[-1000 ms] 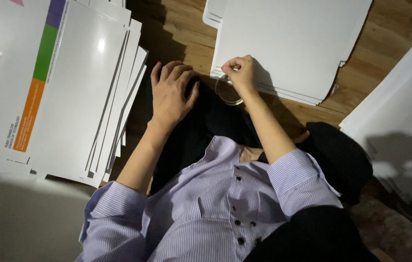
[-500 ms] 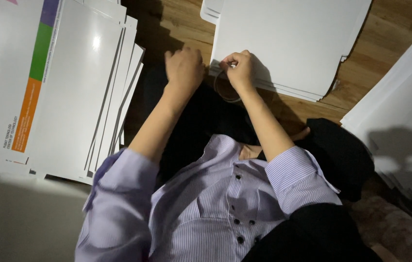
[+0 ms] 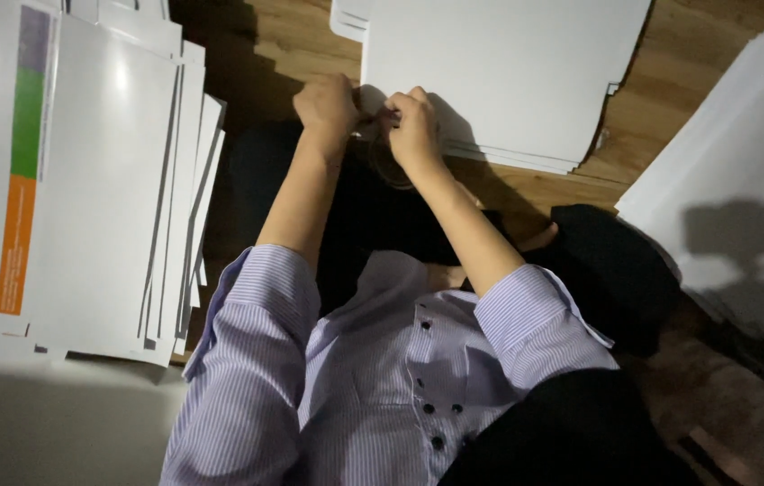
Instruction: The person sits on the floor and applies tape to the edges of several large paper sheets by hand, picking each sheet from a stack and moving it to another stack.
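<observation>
My right hand (image 3: 414,126) holds a clear roll of tape (image 3: 384,155) just above my dark-trousered lap, at the near edge of a stack of white sheets (image 3: 508,72). My left hand (image 3: 328,103) is closed against the same roll from the left, fingers pinched at its top. Both hands touch each other there. Most of the roll is hidden by the fingers; only its lower see-through rim shows.
A fanned pile of white boards (image 3: 103,180), the top one with a green and orange stripe, lies at my left. Another white stack (image 3: 733,180) lies at the right. Wooden floor (image 3: 265,54) shows between them. My knees and striped shirt fill the bottom.
My left hand has lifted off my lap and moved up and right until it met the tape roll in my right hand. The right hand stayed roughly in place.
</observation>
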